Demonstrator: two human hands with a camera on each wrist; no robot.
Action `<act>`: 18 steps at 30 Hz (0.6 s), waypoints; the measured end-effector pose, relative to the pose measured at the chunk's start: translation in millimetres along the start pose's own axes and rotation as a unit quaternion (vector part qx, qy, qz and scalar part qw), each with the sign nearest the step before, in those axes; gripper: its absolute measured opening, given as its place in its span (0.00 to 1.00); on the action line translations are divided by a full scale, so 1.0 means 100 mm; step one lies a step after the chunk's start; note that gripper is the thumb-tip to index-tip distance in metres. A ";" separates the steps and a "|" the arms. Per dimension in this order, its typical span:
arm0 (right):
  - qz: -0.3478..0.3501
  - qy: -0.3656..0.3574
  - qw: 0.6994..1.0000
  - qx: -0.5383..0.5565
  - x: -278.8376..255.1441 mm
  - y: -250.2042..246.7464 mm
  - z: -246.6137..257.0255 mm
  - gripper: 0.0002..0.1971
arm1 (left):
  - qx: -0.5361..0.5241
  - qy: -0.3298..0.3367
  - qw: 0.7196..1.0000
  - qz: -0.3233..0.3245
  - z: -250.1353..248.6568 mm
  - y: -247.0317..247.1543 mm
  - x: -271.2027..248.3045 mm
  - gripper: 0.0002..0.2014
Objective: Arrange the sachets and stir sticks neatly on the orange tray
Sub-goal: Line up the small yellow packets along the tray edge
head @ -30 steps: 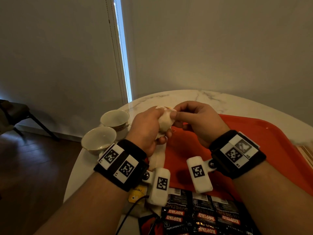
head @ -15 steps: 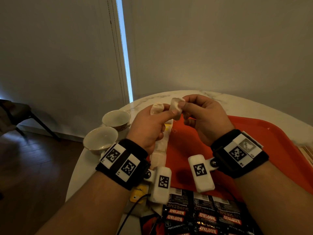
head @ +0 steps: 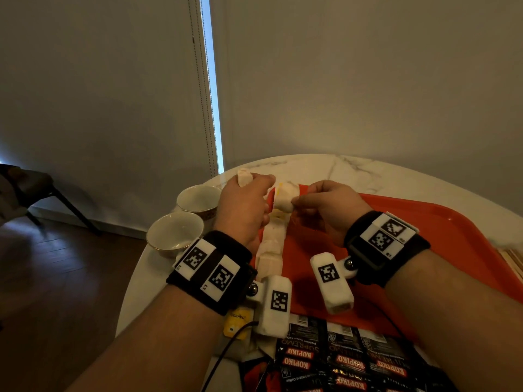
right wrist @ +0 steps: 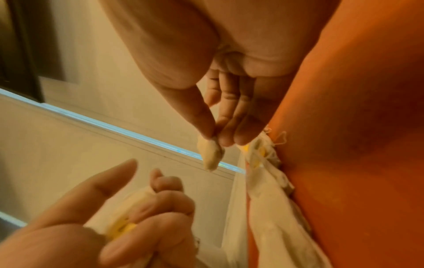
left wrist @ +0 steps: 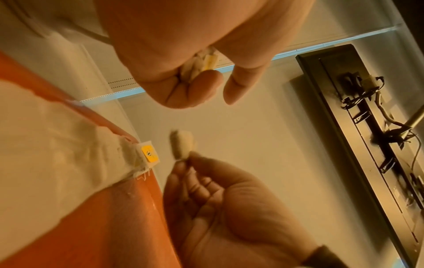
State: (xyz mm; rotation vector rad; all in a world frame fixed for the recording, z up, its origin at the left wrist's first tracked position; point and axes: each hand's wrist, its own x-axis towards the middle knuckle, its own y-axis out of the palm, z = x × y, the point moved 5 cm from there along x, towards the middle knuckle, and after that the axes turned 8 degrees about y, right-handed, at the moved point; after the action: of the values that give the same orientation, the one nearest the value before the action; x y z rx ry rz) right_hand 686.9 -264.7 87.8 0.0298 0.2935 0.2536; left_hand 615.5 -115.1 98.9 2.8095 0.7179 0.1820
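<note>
hands parted, left hand (head: pixel 244 205) and right hand (head: pixel 329 207) each holding a tea bag

**A round marble table and what it carries**

The support is a round table (head: pixel 325 168) with a white marble top and grey veins. On it lies the orange tray (head: pixel 424 236), which covers most of the right part. At the left edge of the table stand two white cups (head: pixel 175 233), close beside each other and just left of the tray. At the near edge lie black coffee sachets (head: pixel 339 360) with red labels, side by side in a row; whether they rest on the table or partly on the tray rim cannot be told. A small yellow tag (head: pixel 236 325) lies near them on the left. At the far right edge something striped (head: pixel 515 264) shows, too little to name.
</note>
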 end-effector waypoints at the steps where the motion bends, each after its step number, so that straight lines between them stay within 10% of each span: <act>1: -0.002 0.020 0.999 -0.026 0.03 0.00 -0.03 0.13 | -0.002 -0.001 1.000 -0.004 -0.01 0.00 0.00 0.06; 11: -0.012 0.121 0.976 -0.183 0.12 0.13 -0.15 0.06 | 0.013 -0.028 0.999 -0.021 -0.02 -0.03 0.02 0.02; 18: -0.039 0.025 0.954 -0.296 0.15 0.14 -0.02 0.04 | -0.023 -0.086 0.996 -0.018 0.01 -0.02 0.01 0.05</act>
State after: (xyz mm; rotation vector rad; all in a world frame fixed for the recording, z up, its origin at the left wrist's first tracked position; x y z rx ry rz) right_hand 696.8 -247.1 82.7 -0.5825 0.2596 0.2551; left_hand 615.2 -113.3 97.9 2.7251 0.7128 -0.0479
